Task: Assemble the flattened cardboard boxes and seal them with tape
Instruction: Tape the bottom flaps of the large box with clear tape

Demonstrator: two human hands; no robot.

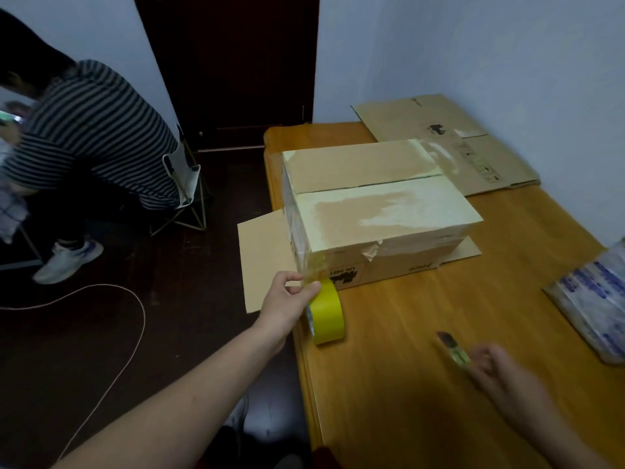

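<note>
An assembled cardboard box point(372, 211) stands on the wooden table point(422, 384), its top flaps closed with a dark seam between them and pale tape patches on top. A yellow tape roll point(327, 314) stands on edge at the table's left edge, below the box's near corner. My left hand point(292, 299) pinches the clear tape end stretched from the roll up to that corner. My right hand point(507, 377) hovers blurred over the table at lower right and holds a small knife point(453, 348) with a yellow-green handle and dark blade.
Flattened cardboard boxes point(449, 140) lie at the table's far end against the wall. One cardboard flap point(262, 262) sticks out over the table's left edge. A plastic-wrapped bundle point(595, 299) lies at the right. A person in a striped shirt bends at the left beside a folding chair; a cord lies on the floor.
</note>
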